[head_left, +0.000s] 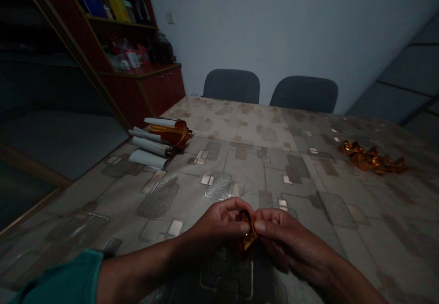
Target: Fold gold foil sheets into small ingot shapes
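Near the front of the table, a folded piece of shiny gold foil paper (249,240) is pinched between my two hands. My left hand (222,221) grips its left side, with the thumb pressed on the foil and the index finger arched over the top. My right hand (288,233) pinches its right edge between thumb and fingers. Several folded gold foil pieces (375,160) sit in a cluster on the right side of the table. Toward the left lies a pile of curled gold foil sheets (168,132), with pale backs.
A patterned cloth (250,157) covers the table. Two grey chairs (231,86) stand at its far side, against a pale wall. A reddish-brown cabinet (157,89) with shelves of assorted items is at the left.
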